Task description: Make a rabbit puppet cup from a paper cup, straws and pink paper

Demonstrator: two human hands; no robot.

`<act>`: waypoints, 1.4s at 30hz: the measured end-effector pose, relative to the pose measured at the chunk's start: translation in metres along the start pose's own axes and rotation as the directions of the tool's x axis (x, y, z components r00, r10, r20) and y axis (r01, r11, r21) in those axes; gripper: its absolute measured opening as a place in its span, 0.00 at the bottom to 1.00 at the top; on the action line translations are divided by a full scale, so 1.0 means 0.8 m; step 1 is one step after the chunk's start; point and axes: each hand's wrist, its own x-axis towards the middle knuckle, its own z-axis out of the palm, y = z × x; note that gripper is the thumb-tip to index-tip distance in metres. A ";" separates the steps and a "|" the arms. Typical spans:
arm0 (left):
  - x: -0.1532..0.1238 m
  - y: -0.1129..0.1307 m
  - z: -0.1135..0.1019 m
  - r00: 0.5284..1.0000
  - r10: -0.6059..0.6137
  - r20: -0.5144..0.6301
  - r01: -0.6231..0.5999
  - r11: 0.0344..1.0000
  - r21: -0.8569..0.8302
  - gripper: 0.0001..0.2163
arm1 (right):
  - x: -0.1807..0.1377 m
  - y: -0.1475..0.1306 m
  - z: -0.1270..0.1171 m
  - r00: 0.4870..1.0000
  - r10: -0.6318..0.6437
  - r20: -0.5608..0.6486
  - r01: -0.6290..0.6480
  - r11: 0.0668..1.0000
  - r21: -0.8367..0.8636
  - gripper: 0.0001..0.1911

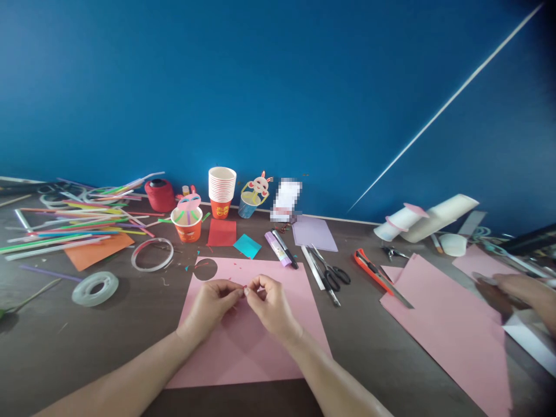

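Over a pink paper sheet [256, 359], my left hand [212, 304] and my right hand [273, 307] meet with thumbs and forefingers pinched. A tiny red piece [244, 287], which looks like paper, shows between their fingertips; most of it is hidden. Near its far left corner the sheet has a round hole. Behind the sheet lie a red paper square [222, 233], a smaller teal paper square [247, 246], a purple glue stick [278, 249] and a black pen [285, 249]. Black-handled scissors [332, 273] lie to its right.
Straws [82, 220], a clear tape roll [95, 288] and red thread [159, 196] lie left. Stacked paper cups [222, 191] stand near the blue wall. A utility knife [382, 278] rests on pink sheets [447, 330] at right, near another person's hand [521, 288].
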 end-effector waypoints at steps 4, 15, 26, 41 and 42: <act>0.000 -0.001 0.001 1.000 0.011 0.014 -0.011 1.000 0.013 0.07 | 0.000 0.000 -0.001 1.000 0.003 -0.014 -0.003 1.000 0.014 0.07; 0.002 -0.007 -0.004 0.999 0.018 0.049 -0.018 1.000 0.001 0.08 | 0.001 0.004 0.000 0.999 -0.038 -0.023 0.036 0.998 -0.055 0.05; 0.000 -0.003 -0.005 0.998 -0.035 0.060 0.040 0.996 -0.085 0.05 | -0.006 0.002 -0.002 0.969 -0.247 -0.033 0.229 0.936 -0.268 0.06; 0.000 -0.001 -0.005 0.996 -0.020 0.089 0.027 0.997 -0.077 0.03 | -0.012 -0.007 -0.007 0.951 -0.307 0.036 0.294 0.861 -0.415 0.07; 0.000 -0.001 -0.005 0.996 -0.020 0.088 0.026 0.997 -0.075 0.03 | -0.012 -0.007 -0.007 0.950 -0.309 0.043 0.298 0.856 -0.423 0.07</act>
